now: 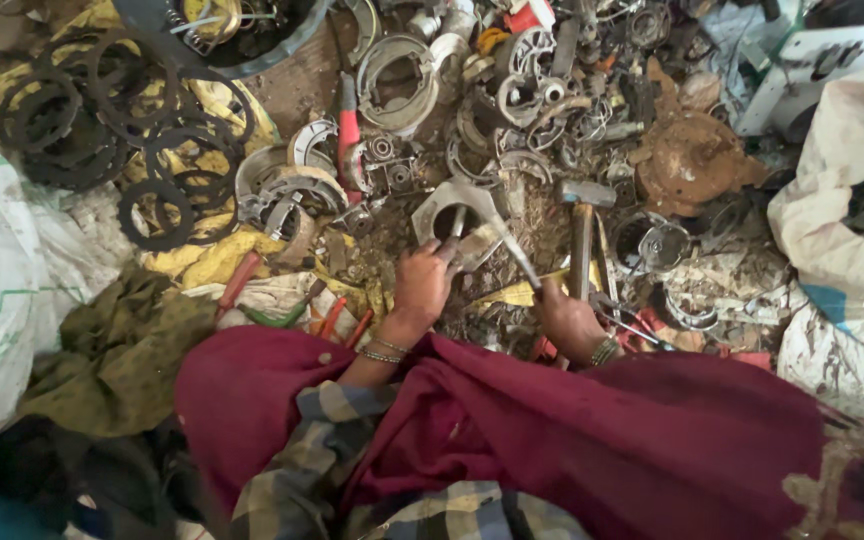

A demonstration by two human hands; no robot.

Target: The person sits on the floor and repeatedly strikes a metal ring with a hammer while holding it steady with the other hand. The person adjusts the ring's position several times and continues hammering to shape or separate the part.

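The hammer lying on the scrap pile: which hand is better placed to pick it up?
Probably the right hand: it is beside the hammer, though it holds a thin metal tool. The left hand is busy gripping the metal part.

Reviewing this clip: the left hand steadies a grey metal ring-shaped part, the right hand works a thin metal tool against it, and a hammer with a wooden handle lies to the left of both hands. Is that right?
Not quite. The head view shows the hammer with a wooden handle lying on the right, just beyond the right hand, not left of both hands. The rest holds: the left hand steadies the grey metal ring-shaped part, and the right hand works the thin metal tool against it.
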